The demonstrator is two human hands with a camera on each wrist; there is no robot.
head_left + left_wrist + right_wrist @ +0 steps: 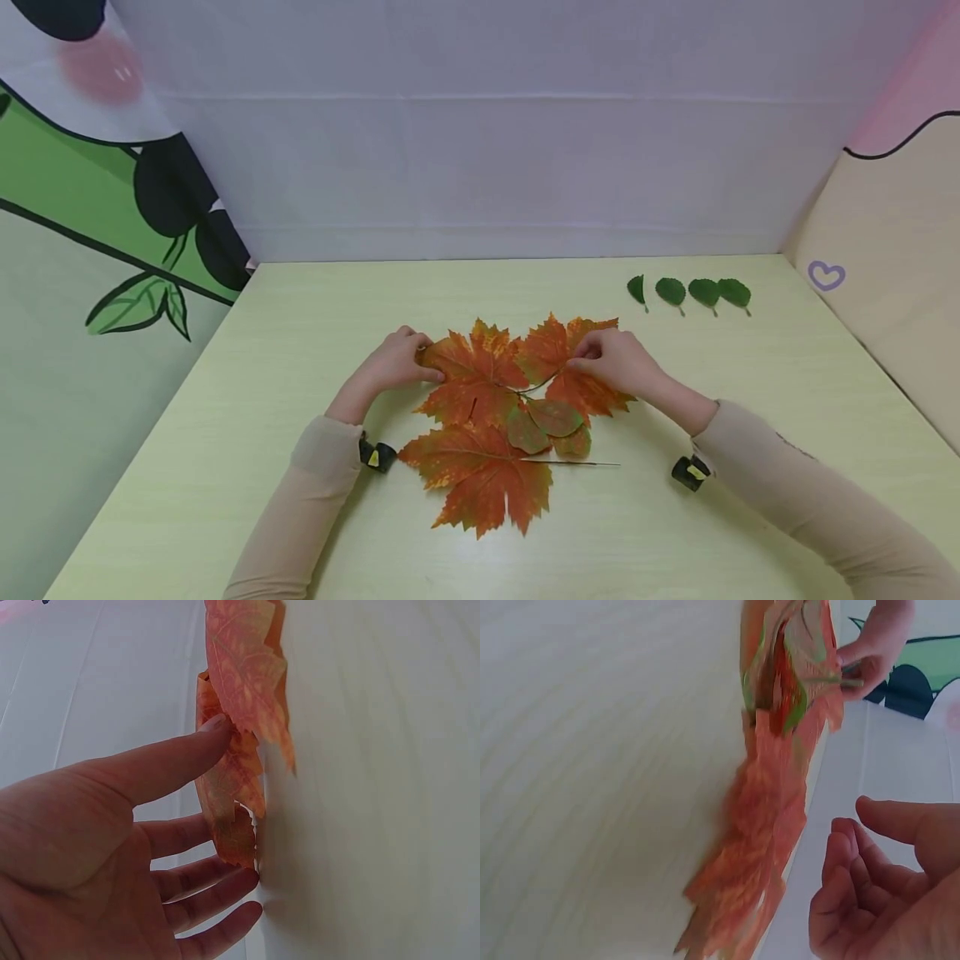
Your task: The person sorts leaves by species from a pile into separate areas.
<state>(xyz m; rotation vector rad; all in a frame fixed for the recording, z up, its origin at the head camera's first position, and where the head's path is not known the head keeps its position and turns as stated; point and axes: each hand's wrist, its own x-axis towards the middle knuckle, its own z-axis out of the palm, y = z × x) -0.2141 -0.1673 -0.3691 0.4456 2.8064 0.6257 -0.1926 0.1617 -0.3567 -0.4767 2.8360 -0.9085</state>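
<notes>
A spray of artificial orange maple leaves (480, 367) lies on the table, with a lower maple leaf (480, 475) and smaller rounded green-orange leaves (555, 417) by its stem. My left hand (401, 358) is at the left tip of the upper leaf. In the left wrist view the thumb lies over the leaf (240, 660) and the loosely spread fingers pass behind it. Above the right-hand maple leaf (585, 392) is my right hand (618, 358), fingers bent, thumb near the index fingertip. The right wrist view shows nothing between them.
Several small green leaves (671, 291) lie in a row at the back right of the table (225, 500). A thin stem (592, 463) points right from the lower leaf. A pale curtain (480, 167) hangs behind the table, and printed cloth borders both sides.
</notes>
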